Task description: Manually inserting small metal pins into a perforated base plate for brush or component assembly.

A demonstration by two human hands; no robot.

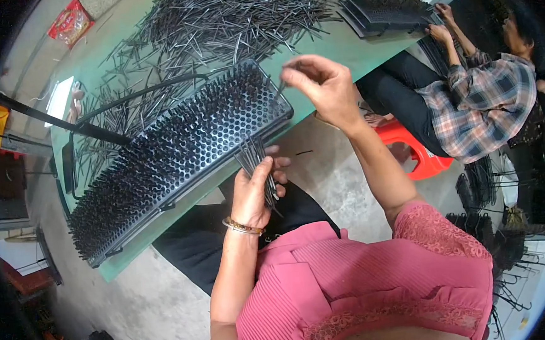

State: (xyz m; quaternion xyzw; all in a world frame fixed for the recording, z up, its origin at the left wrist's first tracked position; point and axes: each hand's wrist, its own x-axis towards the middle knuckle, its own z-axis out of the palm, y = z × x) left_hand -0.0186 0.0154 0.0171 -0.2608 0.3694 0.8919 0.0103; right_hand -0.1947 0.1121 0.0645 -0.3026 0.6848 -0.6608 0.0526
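A long perforated rack [186, 151] lies slantwise on the green table in front of me. Dark thin sticks stand upright in many of its holes; bare holes show along its near side and right end. My left hand [258, 190], wearing bracelets, is closed around a bundle of thin dark sticks [261, 164] by the rack's near edge. Above the rack's right end, my right hand [323, 84] has thumb and forefinger pinched together. A thin dark stick [281, 89] shows at those fingertips, partly hidden.
A large heap of loose sticks [211, 22] covers the far part of the green table [340, 51]. A dark curved bar [134, 94] crosses behind the rack. At right, a co-worker [482, 98] sits by a red stool [420, 156], hands at another rack [385, 13].
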